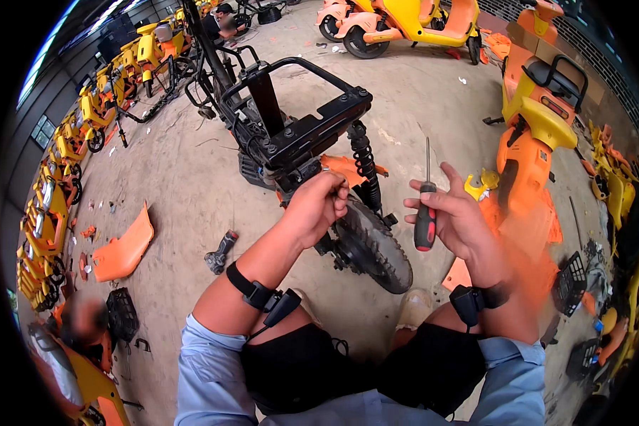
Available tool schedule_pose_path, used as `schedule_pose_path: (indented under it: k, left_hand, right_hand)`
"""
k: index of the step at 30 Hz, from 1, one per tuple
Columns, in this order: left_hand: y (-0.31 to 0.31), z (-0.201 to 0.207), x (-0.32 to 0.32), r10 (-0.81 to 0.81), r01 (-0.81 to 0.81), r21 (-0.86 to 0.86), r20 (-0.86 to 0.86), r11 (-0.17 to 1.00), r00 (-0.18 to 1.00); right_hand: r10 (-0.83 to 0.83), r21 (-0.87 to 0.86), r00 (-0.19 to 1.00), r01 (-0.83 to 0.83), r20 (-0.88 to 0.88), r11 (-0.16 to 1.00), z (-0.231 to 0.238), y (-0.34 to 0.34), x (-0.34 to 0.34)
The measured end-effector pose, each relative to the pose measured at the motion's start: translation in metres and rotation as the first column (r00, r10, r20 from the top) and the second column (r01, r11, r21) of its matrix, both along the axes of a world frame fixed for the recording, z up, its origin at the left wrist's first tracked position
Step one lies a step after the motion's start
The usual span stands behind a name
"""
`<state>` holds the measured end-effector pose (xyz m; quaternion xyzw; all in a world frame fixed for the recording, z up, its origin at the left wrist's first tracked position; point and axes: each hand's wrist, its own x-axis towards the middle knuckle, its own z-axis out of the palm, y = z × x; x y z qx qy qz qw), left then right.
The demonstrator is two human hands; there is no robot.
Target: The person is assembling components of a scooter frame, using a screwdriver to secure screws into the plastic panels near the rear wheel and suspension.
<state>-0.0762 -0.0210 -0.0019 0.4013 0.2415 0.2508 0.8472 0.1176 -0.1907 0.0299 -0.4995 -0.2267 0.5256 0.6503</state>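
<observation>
In my right hand (460, 216) is a screwdriver (425, 231) with a black and red handle, its thin shaft pointing up and away from me. Thumb and fingers pinch the handle while other fingers stick out. My left hand (318, 202) is closed, fingers curled in, just above the tire; whatever it may hold is hidden. Right behind it stands a stripped scooter frame (291, 145) of black metal, with a rack and bolts on top. Below the frame are a coil shock absorber (363, 160) and a knobby black wheel (376, 248) between my knees.
A cordless power tool (221, 252) lies on the floor left of the wheel, near an orange panel (124, 245). Orange and yellow body parts (522, 241) lie to the right. Yellow scooters (419, 25) line the back and left; another person (220, 25) crouches far off.
</observation>
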Motion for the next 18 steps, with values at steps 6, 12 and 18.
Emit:
schedule_pose_path:
  k: [6,12,18]
  left_hand:
    - [0.012,-0.001,-0.003,0.072,-0.072,0.012,0.023,0.997,0.997]
    - [0.023,-0.005,-0.008,0.142,-0.143,0.009,0.049,0.99,0.989]
    - [0.022,-0.002,-0.004,0.073,-0.078,0.063,0.074,0.995,0.995]
  right_hand:
    - [0.264,-0.355,0.964,-0.25,-0.009,0.901,-0.048,0.001,0.004]
    - [0.141,-0.003,0.747,-0.183,0.65,0.983,-0.024,-0.02,-0.026]
    - [0.11,-0.007,0.601,-0.172,0.791,0.985,-0.023,-0.02,-0.024]
